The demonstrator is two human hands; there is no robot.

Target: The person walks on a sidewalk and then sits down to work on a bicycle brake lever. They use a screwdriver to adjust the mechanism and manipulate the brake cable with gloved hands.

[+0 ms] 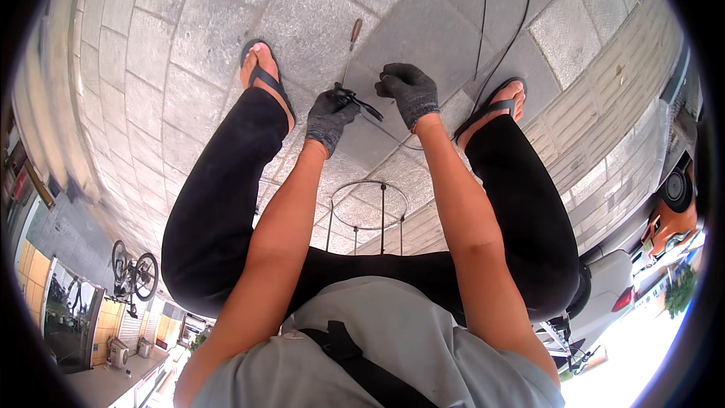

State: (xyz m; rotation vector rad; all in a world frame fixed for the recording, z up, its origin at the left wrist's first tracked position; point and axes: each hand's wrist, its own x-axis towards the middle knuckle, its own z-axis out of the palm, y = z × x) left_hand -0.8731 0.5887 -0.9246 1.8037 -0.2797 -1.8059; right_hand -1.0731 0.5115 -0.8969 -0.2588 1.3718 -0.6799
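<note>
Grey shirt cloth (393, 347) with a black strap (355, 363) across it filled the view closest to the lens, and past it two bare forearms ran out over black-trousered knees toward a small black metal part (355, 100) – it looked like a brake lever or cable clamp, though its make was too small to tell. That part sat above the paving, between the two sandalled feet, and serves as the landmark below.

The left hand (331, 117), in a dark grey glove, had its fingers curled shut around the part's near-left end. The right hand (409, 91), gloved alike, hovered just right of the part with fingers bent in a loose claw; whether they pinched the thin cable (498, 60) that ran off to the right could not be told.

Just beyond the part lay a screwdriver (350, 49) with a reddish handle, and to its right a thin dark rod (480, 38) lay beside the cable. Nearer the person than the part stood a wire ring stand (368, 208) on thin legs.

By my judgement the grip was the weak point – thick gloves on a small part could let it slip and drop onto the stone, and the slack cable might snag a sandal (495, 106).

Grey stone paving slabs (189, 45) spread under everything. Far left of the part a bicycle (134, 276) stood by a shopfront; far right, parked cars (664, 219).
</note>
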